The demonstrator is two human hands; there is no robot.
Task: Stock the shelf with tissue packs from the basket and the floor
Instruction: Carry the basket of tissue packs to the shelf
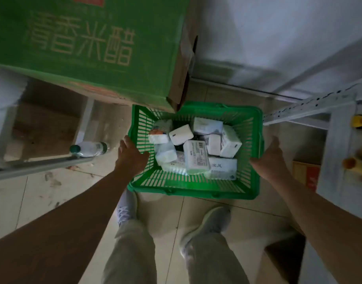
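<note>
A green plastic basket [256, 152] is low over the tiled floor just ahead of my feet. Several white tissue packs [196, 158] lie jumbled inside it. My left hand [131, 154] grips the basket's left rim, with the thumb over the inner side. At the right rim, my right hand [268, 158] holds on with its fingers curled over the edge and the thumb pointing up. A white metal shelf [338, 144] stands to the right of the basket.
A large green carton [83, 48] overhangs the basket's far left corner. A plastic bottle [87, 149] lies on a low rack at the left. Yellow items [360, 124] sit on the right shelf, with a cardboard box [305, 173] on the floor beside it.
</note>
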